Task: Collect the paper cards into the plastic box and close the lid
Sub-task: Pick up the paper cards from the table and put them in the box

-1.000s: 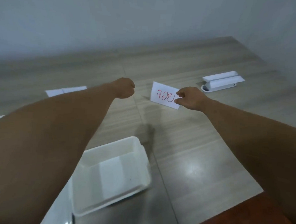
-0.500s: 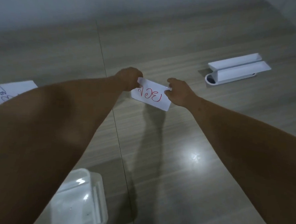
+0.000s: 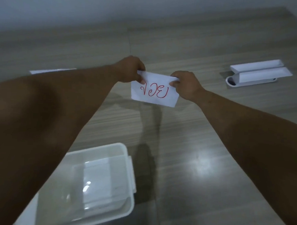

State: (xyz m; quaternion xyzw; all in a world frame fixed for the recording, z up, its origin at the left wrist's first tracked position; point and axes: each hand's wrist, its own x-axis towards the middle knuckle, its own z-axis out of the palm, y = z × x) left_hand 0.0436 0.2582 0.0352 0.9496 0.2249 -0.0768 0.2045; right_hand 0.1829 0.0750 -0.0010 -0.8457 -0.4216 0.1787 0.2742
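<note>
A white paper card (image 3: 154,92) with red handwriting hangs upright above the table. My left hand (image 3: 132,70) pinches its top left corner and my right hand (image 3: 185,85) pinches its top right corner. Below and nearer to me sits the open white plastic box (image 3: 125,152), partly covered by my left forearm; a pale sheet lies flat on its bottom. Another white card (image 3: 51,71) lies on the table at the far left, mostly hidden behind my left arm.
A white plastic holder (image 3: 258,71) with two long trays stands at the far right of the wooden table (image 3: 193,157). A grey wall runs along the table's far edge. A reddish-brown edge shows at the bottom right corner.
My left hand has joined the right on the card. The card has turned so its writing faces me upright. The view has tilted down and the box shows again.
</note>
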